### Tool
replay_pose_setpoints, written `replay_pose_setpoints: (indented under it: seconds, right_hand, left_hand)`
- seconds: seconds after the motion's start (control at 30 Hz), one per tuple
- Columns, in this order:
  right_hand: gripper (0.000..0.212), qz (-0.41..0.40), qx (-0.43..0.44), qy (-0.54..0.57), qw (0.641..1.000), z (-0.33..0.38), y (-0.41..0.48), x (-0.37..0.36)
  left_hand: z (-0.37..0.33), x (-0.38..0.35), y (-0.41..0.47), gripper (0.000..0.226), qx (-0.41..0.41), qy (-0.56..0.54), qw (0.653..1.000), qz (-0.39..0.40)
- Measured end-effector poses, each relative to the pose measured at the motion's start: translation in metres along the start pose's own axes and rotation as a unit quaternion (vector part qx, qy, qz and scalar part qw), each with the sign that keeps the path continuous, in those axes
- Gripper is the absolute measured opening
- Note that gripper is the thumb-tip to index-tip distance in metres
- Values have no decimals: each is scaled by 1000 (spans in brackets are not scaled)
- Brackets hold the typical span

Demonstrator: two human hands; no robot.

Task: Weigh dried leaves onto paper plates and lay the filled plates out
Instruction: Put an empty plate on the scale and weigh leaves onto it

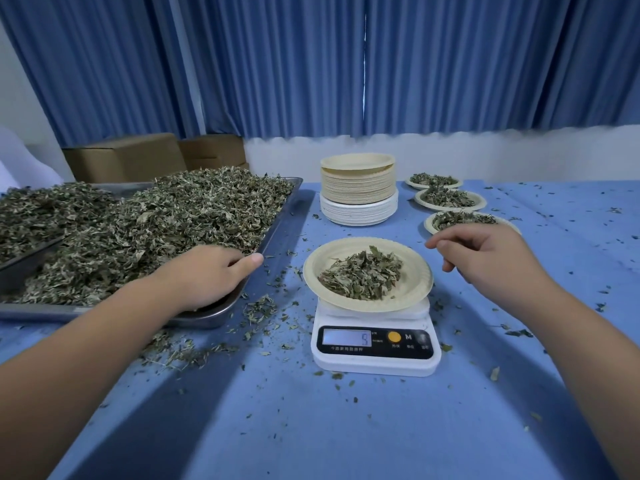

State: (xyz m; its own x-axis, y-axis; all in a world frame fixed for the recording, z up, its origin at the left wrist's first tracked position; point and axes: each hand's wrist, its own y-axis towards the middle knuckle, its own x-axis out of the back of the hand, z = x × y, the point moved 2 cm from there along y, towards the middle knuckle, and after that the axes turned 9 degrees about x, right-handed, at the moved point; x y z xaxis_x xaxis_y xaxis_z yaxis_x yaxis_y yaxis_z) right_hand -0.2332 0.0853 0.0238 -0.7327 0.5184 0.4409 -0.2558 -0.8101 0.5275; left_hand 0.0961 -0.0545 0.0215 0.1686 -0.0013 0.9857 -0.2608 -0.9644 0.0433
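A paper plate [311, 271] with a small heap of dried leaves [362, 277] sits on the white digital scale [375, 355], whose display is lit. A metal tray [207, 317] heaped with dried leaves [156, 223] lies to the left. My left hand [204, 275] is in the tray's near right corner, its fingers curled down into the leaves and the thumb stretched along the rim. My right hand [485, 258] hovers just right of the plate with loosely curled fingers and nothing in it. Three filled plates [450, 199] lie in a row behind it.
A tall stack of unused paper plates [358, 188] stands behind the scale. Cardboard boxes [128, 155] sit at the back left under blue curtains. Leaf crumbs are scattered over the blue tablecloth [346, 427], thickest between tray and scale.
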Motion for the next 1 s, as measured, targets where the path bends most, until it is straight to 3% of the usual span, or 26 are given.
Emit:
replay_pose_setpoints:
  seconds: [0.1,0.23,0.3,0.47,0.53,0.67,0.73,1.0]
  right_hand:
    - [27,5,3,-6,1000,1,-1,-1]
    - [26,8,2,-9,1000,0,-1,-1]
    - [26,7,0,-8,1000,-1,-1,-1]
    - [25,5,3,-10,1000,0,0,-1]
    - [24,6,2,-9,1000,1,0,-2]
    - [27,11,4,-9,1000,1,-1,-1]
    - [27,11,4,-11,1000,1,-1,-1]
    - [27,10,10,-16,1000,3,-2,-1]
  left_hand:
    - [7,1,2,89,22,25,999,-17]
    - [12,-7,1,91,72,-5,991,109]
    - [12,-9,0,91,72,2,988,133]
    - [12,1,-4,88,16,-33,999,-7]
    - [11,1,-8,87,-4,-18,1000,-14]
    - [4,-6,-21,87,11,-12,990,139]
    - [3,-4,-27,90,17,18,987,157]
    - [11,-6,-51,86,-23,64,997,24]
